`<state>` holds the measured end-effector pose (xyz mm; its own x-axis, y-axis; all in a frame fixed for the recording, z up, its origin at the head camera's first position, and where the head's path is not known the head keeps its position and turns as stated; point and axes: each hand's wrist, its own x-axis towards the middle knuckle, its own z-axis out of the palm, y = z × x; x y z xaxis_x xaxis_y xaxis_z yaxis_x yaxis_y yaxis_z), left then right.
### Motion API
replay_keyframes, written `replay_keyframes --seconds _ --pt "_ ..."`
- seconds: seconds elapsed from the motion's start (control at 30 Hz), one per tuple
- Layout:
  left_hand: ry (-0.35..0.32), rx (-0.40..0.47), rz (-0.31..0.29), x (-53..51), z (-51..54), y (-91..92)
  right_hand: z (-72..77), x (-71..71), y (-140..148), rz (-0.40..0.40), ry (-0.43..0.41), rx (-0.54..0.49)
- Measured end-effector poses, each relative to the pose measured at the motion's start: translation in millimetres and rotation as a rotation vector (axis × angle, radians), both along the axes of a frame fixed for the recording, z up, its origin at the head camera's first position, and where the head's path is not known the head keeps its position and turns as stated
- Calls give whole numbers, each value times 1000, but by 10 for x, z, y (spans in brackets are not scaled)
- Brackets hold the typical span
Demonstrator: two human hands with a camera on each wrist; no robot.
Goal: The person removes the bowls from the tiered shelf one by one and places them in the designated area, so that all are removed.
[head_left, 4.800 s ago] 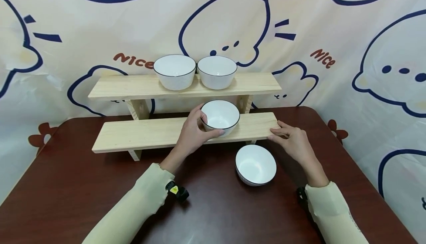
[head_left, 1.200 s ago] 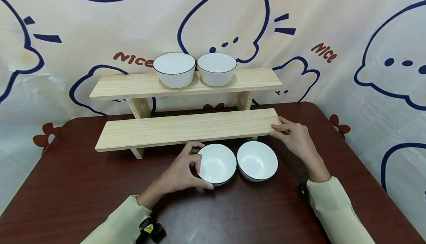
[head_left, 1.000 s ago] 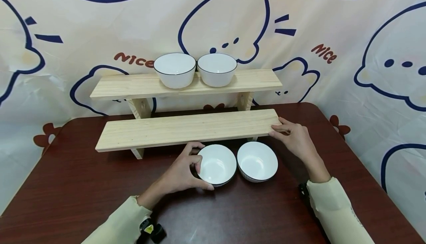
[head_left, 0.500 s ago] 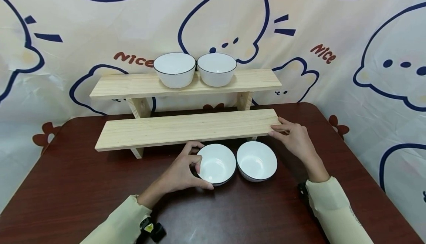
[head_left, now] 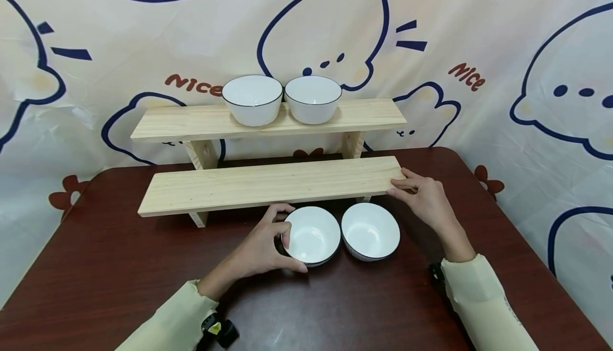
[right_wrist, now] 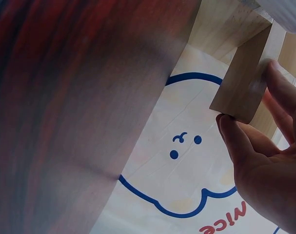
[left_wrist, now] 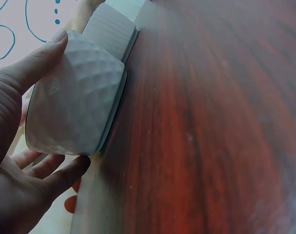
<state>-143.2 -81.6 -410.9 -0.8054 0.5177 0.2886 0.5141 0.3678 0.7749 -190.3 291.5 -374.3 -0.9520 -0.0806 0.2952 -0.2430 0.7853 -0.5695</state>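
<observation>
My left hand holds a white, dark-rimmed bowl that stands upright on the table, its thumb at the near side and fingers at the far left side. Seen in the left wrist view, this bowl has a dimpled outer wall. Close against its right side stands a second such bowl. My right hand pinches the right end of the lower board of a two-tier wooden shelf; the right wrist view shows thumb and fingers on the board end.
Two matching bowls sit side by side on the upper board. The dark red-brown table extends to both sides and in front. A printed curtain hangs behind the shelf.
Since the earliest frame, my left hand has brought the bowl from the lower board down and forward to the table, left of the other bowl. Over the last second both hands stay still.
</observation>
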Motion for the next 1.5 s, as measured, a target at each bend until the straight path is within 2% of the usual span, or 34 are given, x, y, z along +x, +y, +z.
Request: replay_keyframes --seconds 0.37,0.6,0.8,1.0,1.13,1.5 --pt "16 -27 12 -2 -7 -58 -8 0 -1 1 4 -3" --pt "2 -27 76 -35 79 -121 4 6 -2 -4 4 -3" --pt "-5 23 110 -83 173 -178 5 10 -4 0 3 -5" --pt "34 120 153 -139 264 -262 3 9 -4 3 7 -8" --pt "85 167 181 -200 326 -332 -5 7 -7 5 8 -6" --pt "224 236 282 -465 576 -513 -7 -3 -3 1 8 -6"
